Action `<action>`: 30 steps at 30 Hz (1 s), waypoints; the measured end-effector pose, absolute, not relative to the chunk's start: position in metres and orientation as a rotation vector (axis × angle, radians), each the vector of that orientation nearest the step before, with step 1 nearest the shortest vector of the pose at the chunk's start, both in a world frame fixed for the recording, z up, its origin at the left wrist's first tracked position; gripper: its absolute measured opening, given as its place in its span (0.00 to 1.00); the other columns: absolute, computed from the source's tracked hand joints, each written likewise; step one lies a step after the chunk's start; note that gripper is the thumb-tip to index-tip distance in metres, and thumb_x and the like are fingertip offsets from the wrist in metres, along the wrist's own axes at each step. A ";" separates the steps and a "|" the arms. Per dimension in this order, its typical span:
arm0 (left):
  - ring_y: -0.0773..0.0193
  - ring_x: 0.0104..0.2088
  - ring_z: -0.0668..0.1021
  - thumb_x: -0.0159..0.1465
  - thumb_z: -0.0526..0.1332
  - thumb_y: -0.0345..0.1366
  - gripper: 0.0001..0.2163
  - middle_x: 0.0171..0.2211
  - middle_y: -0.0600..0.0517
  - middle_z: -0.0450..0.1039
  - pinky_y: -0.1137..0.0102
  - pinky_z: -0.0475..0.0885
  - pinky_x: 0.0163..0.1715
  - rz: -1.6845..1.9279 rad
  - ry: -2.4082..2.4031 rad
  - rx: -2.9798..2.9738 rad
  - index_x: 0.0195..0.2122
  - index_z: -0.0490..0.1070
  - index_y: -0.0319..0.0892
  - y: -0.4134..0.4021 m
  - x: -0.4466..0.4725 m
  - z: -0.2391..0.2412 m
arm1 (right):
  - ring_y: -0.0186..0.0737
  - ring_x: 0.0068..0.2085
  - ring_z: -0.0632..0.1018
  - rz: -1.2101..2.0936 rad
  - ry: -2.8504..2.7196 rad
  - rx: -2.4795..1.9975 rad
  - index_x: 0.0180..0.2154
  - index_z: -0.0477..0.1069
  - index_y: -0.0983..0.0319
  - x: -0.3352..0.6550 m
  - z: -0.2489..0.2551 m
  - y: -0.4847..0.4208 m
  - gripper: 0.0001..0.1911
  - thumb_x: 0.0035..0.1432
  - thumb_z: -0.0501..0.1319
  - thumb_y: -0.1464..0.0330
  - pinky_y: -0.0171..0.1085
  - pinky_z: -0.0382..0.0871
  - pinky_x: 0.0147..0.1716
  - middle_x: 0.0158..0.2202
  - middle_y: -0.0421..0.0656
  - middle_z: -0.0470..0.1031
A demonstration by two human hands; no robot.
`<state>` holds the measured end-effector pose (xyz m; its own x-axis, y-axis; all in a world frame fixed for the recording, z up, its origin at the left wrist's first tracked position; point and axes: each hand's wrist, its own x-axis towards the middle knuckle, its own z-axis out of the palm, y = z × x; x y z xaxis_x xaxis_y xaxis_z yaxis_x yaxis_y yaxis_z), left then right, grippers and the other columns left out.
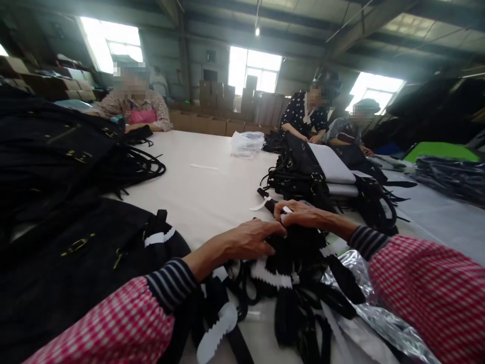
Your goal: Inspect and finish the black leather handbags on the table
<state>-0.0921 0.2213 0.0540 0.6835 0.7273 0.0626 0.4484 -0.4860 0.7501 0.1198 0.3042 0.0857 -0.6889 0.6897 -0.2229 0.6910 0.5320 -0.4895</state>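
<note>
My left hand (246,240) and my right hand (303,216) meet over a heap of black straps (299,283) with white zigzag-edged backing strips on the white table (200,192). Both hands have their fingers curled and pinched on one black strap (270,205) whose end sticks out toward the table's middle. A small white strip (260,205) lies just beyond the strap's end. A white zigzag piece (216,331) lies near my left sleeve.
Black bags with brass buckles (76,202) are piled at the left. More black bags (322,177) with white inserts lie beyond my right hand. Silver foil wrap (371,303) lies at the right. Three people sit at the far side. Cardboard boxes (227,106) are stacked behind.
</note>
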 end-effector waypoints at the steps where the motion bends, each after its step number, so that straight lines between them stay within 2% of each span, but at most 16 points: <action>1: 0.49 0.58 0.71 0.60 0.64 0.31 0.26 0.58 0.48 0.72 0.56 0.65 0.60 0.393 0.855 2.252 0.60 0.68 0.49 0.211 -0.091 0.064 | 0.45 0.42 0.73 -0.818 2.731 1.224 0.35 0.74 0.61 0.131 0.077 0.301 0.10 0.50 0.60 0.64 0.40 0.65 0.43 0.39 0.42 0.72; 4: 0.48 0.63 0.66 0.64 0.65 0.39 0.30 0.64 0.48 0.66 0.53 0.63 0.62 0.287 0.954 2.401 0.67 0.61 0.53 0.179 -0.108 0.085 | 0.49 0.47 0.73 -0.680 2.770 1.187 0.42 0.77 0.60 0.149 0.059 0.293 0.15 0.52 0.62 0.62 0.45 0.65 0.51 0.45 0.46 0.72; 8: 0.48 0.58 0.71 0.65 0.65 0.45 0.30 0.62 0.46 0.69 0.55 0.65 0.58 0.125 1.296 2.433 0.67 0.61 0.51 0.126 -0.156 0.082 | 0.53 0.52 0.72 -0.427 2.858 1.303 0.50 0.78 0.55 0.144 0.065 0.275 0.20 0.56 0.64 0.59 0.47 0.63 0.55 0.54 0.47 0.70; 11: 0.49 0.58 0.72 0.63 0.67 0.43 0.25 0.59 0.49 0.72 0.53 0.61 0.62 0.104 1.502 2.504 0.62 0.69 0.53 0.082 -0.172 0.059 | 0.58 0.52 0.70 0.058 2.810 1.517 0.51 0.78 0.52 0.132 0.076 0.241 0.20 0.56 0.65 0.62 0.52 0.64 0.52 0.58 0.47 0.68; 14: 0.47 0.66 0.65 0.64 0.67 0.39 0.23 0.65 0.50 0.67 0.48 0.53 0.67 0.321 1.712 2.662 0.61 0.69 0.54 0.039 -0.160 0.033 | 0.60 0.54 0.68 0.460 2.908 1.486 0.52 0.77 0.56 0.112 0.077 0.193 0.18 0.59 0.62 0.66 0.53 0.64 0.52 0.63 0.50 0.64; 16: 0.49 0.69 0.61 0.66 0.66 0.40 0.24 0.70 0.49 0.60 0.48 0.53 0.68 0.485 1.817 2.701 0.63 0.66 0.54 0.013 -0.147 0.021 | 0.56 0.55 0.68 0.435 3.087 1.305 0.51 0.76 0.58 0.092 0.072 0.159 0.16 0.63 0.60 0.67 0.50 0.64 0.54 0.61 0.50 0.67; 19: 0.48 0.70 0.59 0.66 0.66 0.42 0.28 0.71 0.48 0.57 0.47 0.56 0.67 0.535 1.955 2.684 0.66 0.63 0.53 -0.029 -0.140 0.015 | 0.51 0.52 0.71 0.156 3.216 0.987 0.53 0.73 0.57 0.055 0.053 0.112 0.16 0.67 0.58 0.62 0.47 0.65 0.53 0.53 0.48 0.72; 21: 0.44 0.71 0.56 0.64 0.68 0.39 0.31 0.72 0.47 0.55 0.42 0.54 0.67 0.430 2.074 2.651 0.67 0.61 0.54 -0.058 -0.148 0.013 | 0.53 0.51 0.73 0.065 3.158 0.955 0.59 0.68 0.57 0.030 0.035 0.091 0.23 0.64 0.60 0.59 0.47 0.69 0.48 0.55 0.50 0.70; 23: 0.39 0.71 0.55 0.62 0.69 0.37 0.34 0.73 0.47 0.54 0.38 0.51 0.67 0.300 2.206 2.556 0.69 0.60 0.55 -0.084 -0.164 0.011 | 0.55 0.51 0.75 0.081 3.087 1.077 0.63 0.62 0.56 0.012 0.018 0.080 0.31 0.59 0.63 0.61 0.44 0.71 0.42 0.61 0.53 0.65; 26: 0.38 0.69 0.60 0.67 0.64 0.43 0.31 0.70 0.44 0.59 0.40 0.56 0.65 0.240 2.329 2.305 0.70 0.59 0.55 -0.113 -0.192 0.001 | 0.50 0.47 0.78 0.142 3.032 1.214 0.63 0.61 0.55 -0.001 0.006 0.078 0.33 0.56 0.64 0.65 0.39 0.72 0.36 0.63 0.52 0.62; 30: 0.44 0.65 0.67 0.70 0.58 0.50 0.29 0.64 0.44 0.68 0.45 0.61 0.63 0.374 2.300 2.149 0.71 0.57 0.55 -0.124 -0.211 -0.014 | 0.47 0.44 0.80 0.273 2.975 1.287 0.59 0.66 0.54 0.008 0.022 0.093 0.27 0.58 0.60 0.72 0.38 0.71 0.37 0.57 0.49 0.68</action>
